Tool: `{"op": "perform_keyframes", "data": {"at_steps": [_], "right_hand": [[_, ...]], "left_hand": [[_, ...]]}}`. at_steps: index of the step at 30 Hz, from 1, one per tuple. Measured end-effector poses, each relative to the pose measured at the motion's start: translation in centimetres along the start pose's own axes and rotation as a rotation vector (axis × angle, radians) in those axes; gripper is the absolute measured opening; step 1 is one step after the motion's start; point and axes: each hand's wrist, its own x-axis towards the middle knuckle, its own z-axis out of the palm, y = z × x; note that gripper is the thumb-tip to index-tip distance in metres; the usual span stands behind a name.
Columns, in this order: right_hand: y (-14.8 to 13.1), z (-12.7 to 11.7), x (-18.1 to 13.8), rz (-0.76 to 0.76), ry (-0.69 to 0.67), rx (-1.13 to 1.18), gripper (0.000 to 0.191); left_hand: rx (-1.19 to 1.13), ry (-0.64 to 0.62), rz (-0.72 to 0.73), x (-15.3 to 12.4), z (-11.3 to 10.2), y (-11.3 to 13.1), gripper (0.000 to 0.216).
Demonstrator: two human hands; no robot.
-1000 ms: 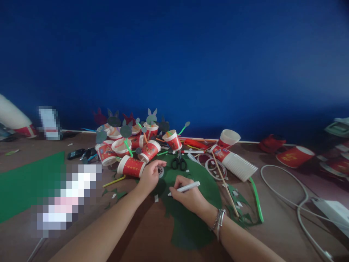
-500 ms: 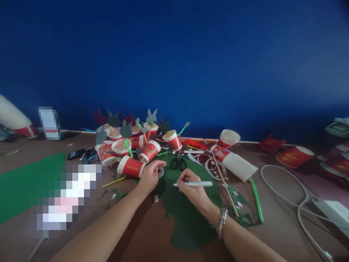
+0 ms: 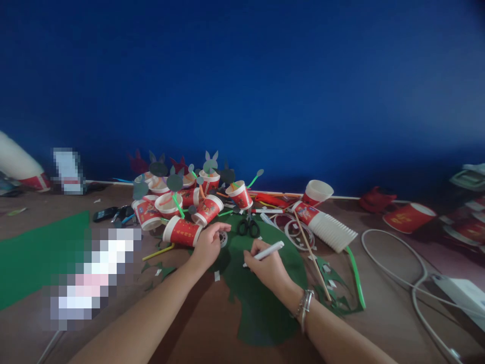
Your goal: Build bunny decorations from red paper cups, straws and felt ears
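Note:
My right hand (image 3: pixel 267 267) grips a white marker pen (image 3: pixel 268 251), its tip pointing down-left onto a dark green felt sheet (image 3: pixel 265 298) on the brown table. My left hand (image 3: pixel 207 243) rests on the felt's left edge, fingers curled beside a small tape roll (image 3: pixel 223 238); I cannot tell whether it grips it. A red paper cup (image 3: pixel 182 231) lies on its side just left of that hand. Black scissors (image 3: pixel 248 226) lie on the felt beyond both hands.
A cluster of red paper cups (image 3: pixel 178 194) with straws and paper cut-outs stands behind the hands. A stack of cups (image 3: pixel 328 225) lies right, with a wooden stick (image 3: pixel 312 256), green scraps (image 3: pixel 335 298) and a white cable (image 3: pixel 409 278). Bright green felt (image 3: pixel 34 253) lies left.
My right hand lifted the pen level, then tilted it back down with the tip on the green felt, a little farther forward than before. The left hand stayed put.

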Motion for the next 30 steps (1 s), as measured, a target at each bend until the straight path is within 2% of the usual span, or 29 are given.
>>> {"op": "perform_keyframes", "data": {"at_steps": [15, 24, 30], "right_hand": [[-0.11, -0.01, -0.2, -0.025, -0.041, -0.026, 0.026], [0.33, 0.14, 0.08, 0.021, 0.003, 0.0, 0.025], [0.04, 0.07, -0.09, 0.009, -0.017, -0.011, 0.026]], "left_hand": [[0.0, 0.008, 0.004, 0.03, 0.01, -0.1, 0.039], [-0.002, 0.006, 0.002, 0.04, 0.0, 0.07, 0.04], [-0.003, 0.011, 0.003, 0.05, 0.04, 0.0, 0.04]]}}
